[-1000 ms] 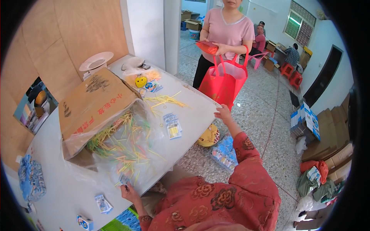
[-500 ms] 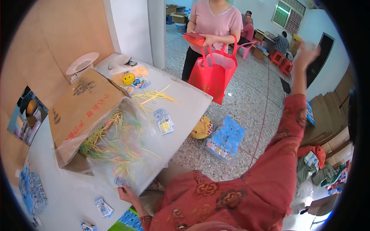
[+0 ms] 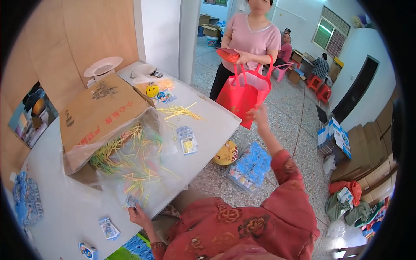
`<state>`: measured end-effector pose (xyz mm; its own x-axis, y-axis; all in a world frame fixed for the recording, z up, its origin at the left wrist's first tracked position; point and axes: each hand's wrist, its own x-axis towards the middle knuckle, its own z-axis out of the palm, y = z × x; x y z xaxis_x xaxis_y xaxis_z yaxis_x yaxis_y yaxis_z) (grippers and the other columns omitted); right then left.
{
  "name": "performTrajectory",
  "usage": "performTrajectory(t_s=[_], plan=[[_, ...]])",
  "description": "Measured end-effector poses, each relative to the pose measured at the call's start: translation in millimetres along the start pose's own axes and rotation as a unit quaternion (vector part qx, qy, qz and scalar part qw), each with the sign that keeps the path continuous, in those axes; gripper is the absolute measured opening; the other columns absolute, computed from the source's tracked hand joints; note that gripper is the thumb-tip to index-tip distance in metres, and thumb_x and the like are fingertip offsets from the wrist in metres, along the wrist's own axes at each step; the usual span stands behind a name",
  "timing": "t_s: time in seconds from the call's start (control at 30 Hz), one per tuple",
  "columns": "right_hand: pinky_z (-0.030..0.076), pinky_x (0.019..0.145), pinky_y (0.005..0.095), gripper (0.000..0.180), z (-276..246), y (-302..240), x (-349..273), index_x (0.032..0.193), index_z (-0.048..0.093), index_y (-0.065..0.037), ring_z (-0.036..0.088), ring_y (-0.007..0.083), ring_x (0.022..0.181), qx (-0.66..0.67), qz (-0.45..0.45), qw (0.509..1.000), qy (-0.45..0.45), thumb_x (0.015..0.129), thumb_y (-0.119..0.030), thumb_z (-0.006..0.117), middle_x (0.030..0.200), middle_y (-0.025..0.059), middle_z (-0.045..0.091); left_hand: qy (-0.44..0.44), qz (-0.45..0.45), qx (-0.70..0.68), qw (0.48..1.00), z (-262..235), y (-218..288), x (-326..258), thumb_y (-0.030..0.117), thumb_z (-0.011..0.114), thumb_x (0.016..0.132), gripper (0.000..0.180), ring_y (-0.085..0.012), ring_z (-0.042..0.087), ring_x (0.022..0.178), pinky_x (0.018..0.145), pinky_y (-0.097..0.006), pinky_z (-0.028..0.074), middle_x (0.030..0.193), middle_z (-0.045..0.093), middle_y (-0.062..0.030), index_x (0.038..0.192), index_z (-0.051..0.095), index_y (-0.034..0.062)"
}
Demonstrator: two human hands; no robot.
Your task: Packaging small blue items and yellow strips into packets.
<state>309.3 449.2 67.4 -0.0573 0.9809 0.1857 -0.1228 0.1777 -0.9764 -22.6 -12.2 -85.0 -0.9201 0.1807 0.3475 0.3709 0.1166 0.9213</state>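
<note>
My left hand is at the table's near edge, fingers closed on a small blue-and-white packet. My right hand is in the air before me, somewhat blurred, its fingers apart with nothing visible in them. In this view it overlaps the lower edge of a red tote bag that hangs from the arm of a person in a pink top. Thin yellow and green sticks spill from a tipped cardboard box with a clear plastic liner, close to my left hand.
Similar packets lie on the white table, along with loose yellow sticks. On the floor stand a blue wrapped bundle and a yellow round stool. Flattened cartons lean at the right wall. Other people sit far back.
My right arm has swung down and leftward from a raised position at the right. My left hand keeps the packet. The view has shifted, showing more of the standing person.
</note>
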Motion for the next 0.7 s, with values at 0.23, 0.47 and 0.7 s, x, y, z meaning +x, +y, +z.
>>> performTrajectory(t_s=[0.23, 0.47, 0.7], plan=[[0.051, 0.070, 0.0343, 0.074, 95.5, 17.8, -75.3, 0.138, 0.012, -0.007, 0.058, 0.0233, 0.085, -0.027, 0.100, 0.988, -0.114, 0.078, -0.004, 0.055, 0.130, 0.0163, 0.031, -0.011, -0.003, 0.026, 1.000, -2.6, -17.5, -2.9, 0.004, 0.056, 0.084, 0.009, -0.0101, 0.046, 0.063, 0.059, -0.024, 0.041, 0.071, 0.054, -0.0042, 0.081, 0.055, -0.0046], [0.050, 0.070, 0.0333, 0.075, 76.3, 31.9, -82.9, 0.139, 0.012, -0.005, 0.058, 0.0225, 0.086, -0.052, 0.121, 0.988, -0.077, 0.078, -0.004, 0.056, 0.134, 0.0182, 0.028, -0.009, 0.003, 0.027, 1.000, -1.9, -8.0, -2.2, 0.002, 0.056, 0.084, 0.009, -0.0103, 0.047, 0.064, 0.059, -0.024, 0.042, 0.070, 0.054, -0.0048, 0.081, 0.053, -0.0059], [0.051, 0.066, 0.0320, 0.073, 69.8, 63.8, -97.6, 0.137, 0.017, -0.003, 0.058, 0.0215, 0.085, -0.086, 0.130, 0.984, -0.083, 0.077, -0.006, 0.058, 0.132, 0.0182, 0.032, -0.011, 0.021, 0.049, 0.999, -2.5, -11.8, -1.6, 0.001, 0.057, 0.083, 0.007, -0.0103, 0.047, 0.062, 0.058, -0.024, 0.042, 0.069, 0.054, -0.0052, 0.081, 0.054, -0.0049]])
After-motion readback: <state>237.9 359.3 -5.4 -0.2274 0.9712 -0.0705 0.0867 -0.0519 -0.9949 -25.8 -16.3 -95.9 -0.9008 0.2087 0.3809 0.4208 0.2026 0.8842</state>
